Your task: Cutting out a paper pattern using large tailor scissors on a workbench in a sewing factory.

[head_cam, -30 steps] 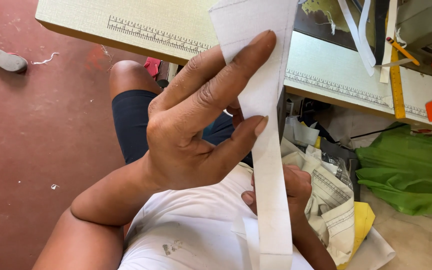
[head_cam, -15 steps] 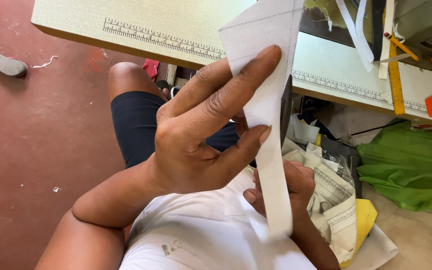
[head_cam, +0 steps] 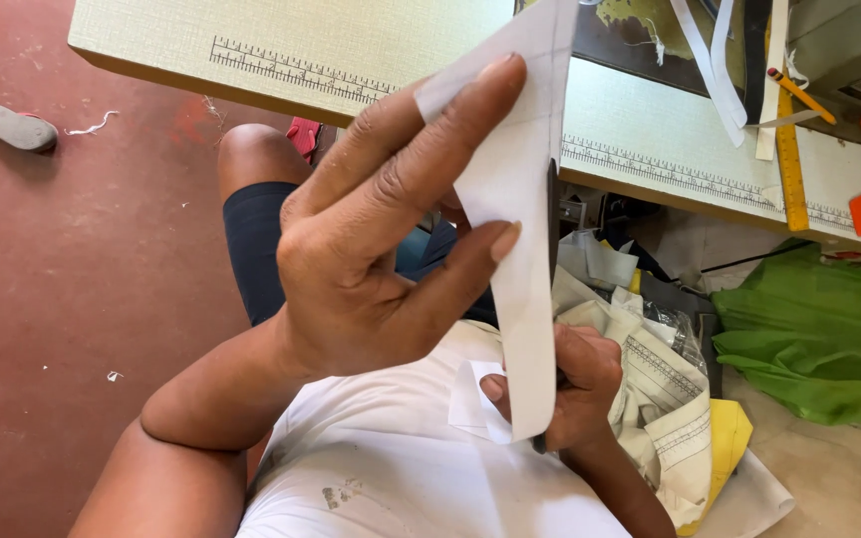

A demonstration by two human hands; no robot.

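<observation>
White paper strip (head_cam: 520, 199) between both grips.

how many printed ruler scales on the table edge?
2. One ruler scale runs along the left table section's front edge; a second ruler scale runs along the right section's edge, right of the white strip. More may be hidden behind the strip.

A long white strip of fabric (head_cam: 525, 229) stood nearly upright, wider at its angled top and narrowing downward. A dark blade of scissors (head_cam: 551, 234) ran along its right edge, the handles hidden behind the strip's lower end.
</observation>
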